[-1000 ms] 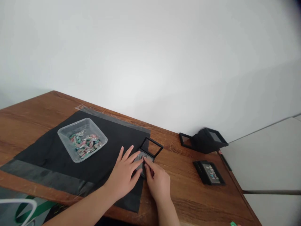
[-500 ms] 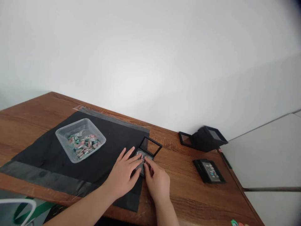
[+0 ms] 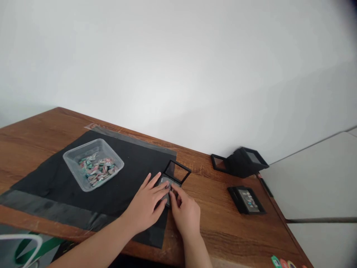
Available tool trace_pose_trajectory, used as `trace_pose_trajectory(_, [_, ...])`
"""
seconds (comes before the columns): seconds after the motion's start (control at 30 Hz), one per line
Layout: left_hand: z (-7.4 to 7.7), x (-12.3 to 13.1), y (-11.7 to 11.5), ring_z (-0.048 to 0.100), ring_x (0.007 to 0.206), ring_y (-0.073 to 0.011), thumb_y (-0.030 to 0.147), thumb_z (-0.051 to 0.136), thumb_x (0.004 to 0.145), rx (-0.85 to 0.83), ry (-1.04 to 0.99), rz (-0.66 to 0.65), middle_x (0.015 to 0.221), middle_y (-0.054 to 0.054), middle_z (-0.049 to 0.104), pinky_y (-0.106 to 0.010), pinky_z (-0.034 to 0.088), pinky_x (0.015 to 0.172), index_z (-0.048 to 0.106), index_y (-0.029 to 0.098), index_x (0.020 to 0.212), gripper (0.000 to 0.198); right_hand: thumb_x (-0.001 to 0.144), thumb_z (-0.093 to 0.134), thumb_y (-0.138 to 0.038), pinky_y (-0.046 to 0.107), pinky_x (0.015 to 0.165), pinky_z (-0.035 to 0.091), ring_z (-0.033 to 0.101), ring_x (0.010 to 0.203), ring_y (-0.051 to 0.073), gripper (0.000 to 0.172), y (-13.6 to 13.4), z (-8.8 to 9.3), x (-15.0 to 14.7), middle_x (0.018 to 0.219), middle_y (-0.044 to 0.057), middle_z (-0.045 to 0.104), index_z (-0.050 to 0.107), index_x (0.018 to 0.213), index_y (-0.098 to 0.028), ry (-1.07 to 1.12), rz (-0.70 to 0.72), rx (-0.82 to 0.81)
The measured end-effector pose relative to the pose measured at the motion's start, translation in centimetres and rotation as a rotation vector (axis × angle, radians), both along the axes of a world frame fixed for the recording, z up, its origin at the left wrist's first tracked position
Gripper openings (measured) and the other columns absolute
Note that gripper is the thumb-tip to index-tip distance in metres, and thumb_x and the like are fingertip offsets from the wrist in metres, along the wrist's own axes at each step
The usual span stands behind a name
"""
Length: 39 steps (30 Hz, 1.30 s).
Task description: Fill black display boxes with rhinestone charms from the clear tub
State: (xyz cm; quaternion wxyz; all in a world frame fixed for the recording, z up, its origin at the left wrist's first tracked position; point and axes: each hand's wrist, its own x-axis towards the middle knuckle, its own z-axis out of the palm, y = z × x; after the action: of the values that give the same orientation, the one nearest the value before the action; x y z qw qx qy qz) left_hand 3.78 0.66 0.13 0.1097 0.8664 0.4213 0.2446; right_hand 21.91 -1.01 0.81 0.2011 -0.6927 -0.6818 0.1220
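A small black hinged frame case [image 3: 177, 172] with clear panes lies opened at the right edge of the black mat [image 3: 134, 175]. My left hand [image 3: 146, 204] rests over its lower half with fingers spread, the fingertips touching the pane. Thumb and forefinger of my right hand [image 3: 185, 210] are pinched together at the same pane, on a small shiny piece too hidden to name. Left of my hands, a clear plastic tub [image 3: 76, 169] holds many small wrapped pieces [image 3: 97, 169] in pink, green and white.
Black frame cases [image 3: 245, 162] are stacked by the wall at the right. Nearer stands a closed frame case [image 3: 247, 201] with small pieces inside. The wooden table [image 3: 214, 219] ends at a white cabinet [image 3: 320, 178]. Coloured round items [image 3: 283, 262] lie at the bottom right.
The view has shifted slightly, and everything sits a little further up and left. Both hands stay at the frame case, with barely any finger movement.
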Motion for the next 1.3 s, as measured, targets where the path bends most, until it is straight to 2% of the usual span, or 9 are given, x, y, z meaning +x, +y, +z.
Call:
trace_pose_trajectory(0.37, [0.0, -0.1, 0.3, 0.037, 0.149, -0.0314, 0.021, 0.054, 0.092, -0.096, -0.117, -0.001, 0.145, -0.002, 0.061, -0.063, 0.027, 0.123, 0.068, 0.025, 0.120, 0.032, 0.098, 0.053, -0.037, 0.023, 0.056, 0.035, 0.064, 0.061, 0.015, 0.032, 0.1, 0.6, -0.2, 0.069, -0.001, 0.069, 0.071, 0.124, -0.032, 0.011, -0.018, -0.054])
trace_pose_trajectory(0.47, [-0.5, -0.7, 0.6, 0.038, 0.148, -0.0306, 0.023, 0.057, 0.091, -0.150, -0.238, 0.097, 0.147, -0.003, 0.058, -0.059, 0.034, 0.121, 0.067, 0.027, 0.120, 0.031, 0.098, 0.054, -0.038, 0.023, 0.056, 0.034, 0.063, 0.061, 0.015, 0.032, 0.0, 0.6, -0.2, 0.068, -0.002, 0.068, 0.071, 0.124, -0.032, 0.024, -0.028, -0.061])
trace_pose_trajectory(0.57, [-1.2, -1.1, 1.1, 0.040, 0.147, -0.0316, 0.028, 0.059, 0.091, -0.185, -0.328, 0.226, 0.146, -0.009, 0.059, -0.056, 0.042, 0.116, 0.062, 0.023, 0.130, 0.039, 0.097, 0.055, -0.039, 0.024, 0.056, 0.033, 0.062, 0.061, 0.015, 0.031, 0.0, 0.6, -0.2, 0.066, -0.003, 0.066, 0.071, 0.123, -0.032, 0.031, -0.036, -0.072])
trace_pose_trajectory(0.77, [-1.7, -0.6, 1.6, 0.043, 0.143, -0.0344, 0.034, 0.056, 0.094, -0.166, -0.212, 0.273, 0.147, -0.012, 0.057, -0.057, 0.041, 0.116, 0.063, 0.018, 0.134, 0.043, 0.098, 0.052, -0.039, 0.024, 0.058, 0.035, 0.064, 0.064, 0.016, 0.032, -0.1, 0.4, -0.1, 0.070, -0.002, 0.067, 0.070, 0.125, -0.032, 0.038, -0.029, -0.060])
trace_pose_trajectory(0.97, [-1.3, -0.4, 1.5, 0.039, 0.145, -0.0328, 0.034, 0.051, 0.098, -0.178, -0.139, 0.269, 0.151, -0.009, 0.053, -0.057, 0.040, 0.117, 0.063, 0.026, 0.136, 0.041, 0.098, 0.052, -0.038, 0.025, 0.059, 0.036, 0.064, 0.064, 0.016, 0.032, -0.1, 0.3, -0.1, 0.070, -0.002, 0.068, 0.070, 0.124, -0.032, 0.048, -0.027, -0.049])
trace_pose_trajectory(1.2, [-1.4, -0.7, 1.3, 0.032, 0.150, -0.0337, 0.036, 0.051, 0.098, -0.186, -0.168, 0.297, 0.156, -0.009, 0.046, -0.059, 0.037, 0.117, 0.060, 0.027, 0.137, 0.041, 0.092, 0.058, -0.040, 0.025, 0.059, 0.039, 0.065, 0.066, 0.016, 0.041, -0.1, 0.4, -0.2, 0.074, -0.003, 0.066, 0.062, 0.130, -0.024, 0.113, -0.107, -0.054])
trace_pose_trajectory(1.3, [-1.4, -0.9, 1.2, 0.034, 0.148, -0.0330, 0.037, 0.050, 0.099, -0.181, -0.209, 0.314, 0.152, -0.008, 0.051, -0.058, 0.039, 0.116, 0.066, 0.027, 0.128, 0.035, 0.092, 0.058, -0.040, 0.025, 0.060, 0.039, 0.065, 0.066, 0.016, 0.037, -0.1, 0.5, -0.2, 0.073, -0.003, 0.065, 0.063, 0.126, -0.025, 0.128, -0.116, -0.060])
